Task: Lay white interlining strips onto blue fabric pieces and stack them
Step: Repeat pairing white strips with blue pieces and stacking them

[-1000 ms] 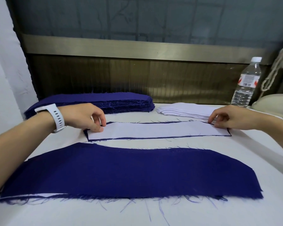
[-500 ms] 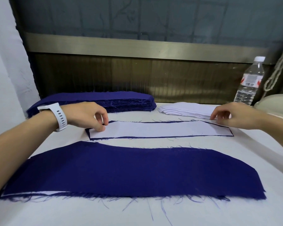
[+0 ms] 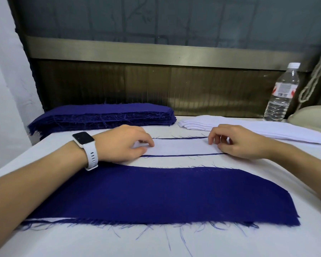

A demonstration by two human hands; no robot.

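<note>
A: Both hands have slid inward! Left hand (image 3: 126, 143) and right hand (image 3: 237, 141) are curled, fingertips on the white strip (image 3: 180, 146); pinching or pressing, can't tell

B: Strip sits on its blue piece (image 3: 180, 155), and the stack (image 3: 156, 195) waits at 6 o'clock

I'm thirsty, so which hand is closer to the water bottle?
Right. The right hand lies in front of the water bottle, slightly to its left; the left hand is much farther left, across the white interlining strip.
</note>
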